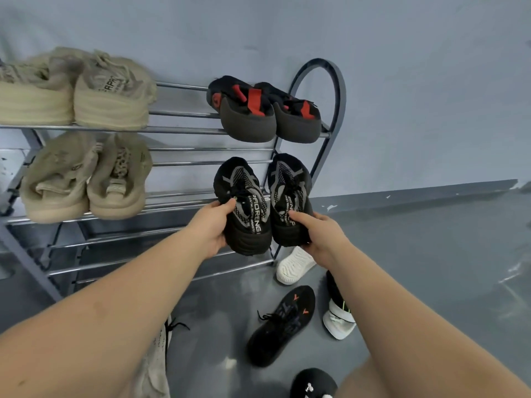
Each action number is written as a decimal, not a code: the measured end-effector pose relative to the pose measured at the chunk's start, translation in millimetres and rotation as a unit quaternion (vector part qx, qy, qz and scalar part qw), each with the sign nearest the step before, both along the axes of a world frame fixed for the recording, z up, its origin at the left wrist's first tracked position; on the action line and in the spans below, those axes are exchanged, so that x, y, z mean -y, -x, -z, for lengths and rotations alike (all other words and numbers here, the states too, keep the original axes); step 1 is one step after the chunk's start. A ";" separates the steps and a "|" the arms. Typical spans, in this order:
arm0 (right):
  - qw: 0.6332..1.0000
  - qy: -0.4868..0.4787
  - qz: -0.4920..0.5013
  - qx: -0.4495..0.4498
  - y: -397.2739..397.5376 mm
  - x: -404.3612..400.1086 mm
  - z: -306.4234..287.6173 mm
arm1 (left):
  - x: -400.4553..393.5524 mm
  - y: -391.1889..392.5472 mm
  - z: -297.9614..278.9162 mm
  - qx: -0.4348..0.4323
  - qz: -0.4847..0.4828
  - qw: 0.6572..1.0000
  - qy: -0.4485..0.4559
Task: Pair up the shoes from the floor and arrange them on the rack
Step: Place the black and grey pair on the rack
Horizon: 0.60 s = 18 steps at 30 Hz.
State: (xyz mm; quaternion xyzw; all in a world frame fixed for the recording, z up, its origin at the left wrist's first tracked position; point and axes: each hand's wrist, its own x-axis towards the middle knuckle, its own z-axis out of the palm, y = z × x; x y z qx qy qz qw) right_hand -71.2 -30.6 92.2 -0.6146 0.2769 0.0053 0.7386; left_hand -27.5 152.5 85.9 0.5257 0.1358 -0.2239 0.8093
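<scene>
My left hand (211,228) grips the heel of a black and grey knit sneaker (242,202). My right hand (319,234) grips its matching partner (290,196). Both shoes are held side by side, toes toward the wall, at the right end of the rack's middle tier. The metal shoe rack (184,129) stands against the wall. Its top tier carries a beige pair (77,90) on the left and a black and red pair (264,110) on the right. A second beige pair (86,176) sits on the middle tier at the left.
On the grey floor lie a white shoe (294,265), a black sneaker with orange marks (283,323), a black and white shoe (339,314), another black shoe (313,383) at the bottom edge, and a light speckled shoe (156,366) under my left forearm. The rack's lower tiers (143,254) hold nothing visible.
</scene>
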 end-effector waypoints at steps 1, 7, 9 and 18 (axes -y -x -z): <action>1.000 -0.005 0.005 -0.003 -2.4 0.9 2.6 | 2.4 -2.3 3.2 -0.004 -0.009 1.000 0.000; 0.998 -0.046 0.023 -0.024 -14.3 8.4 9.7 | 12.3 -13.4 13.1 -0.018 -0.040 0.999 -0.014; 0.998 -0.059 0.009 -0.018 -17.0 8.6 8.9 | 12.3 -17.7 15.7 -0.023 -0.047 0.998 -0.026; 0.999 -0.031 -0.006 -0.024 -11.8 4.2 -1.7 | 3.5 -9.5 6.3 0.021 0.071 0.993 -0.088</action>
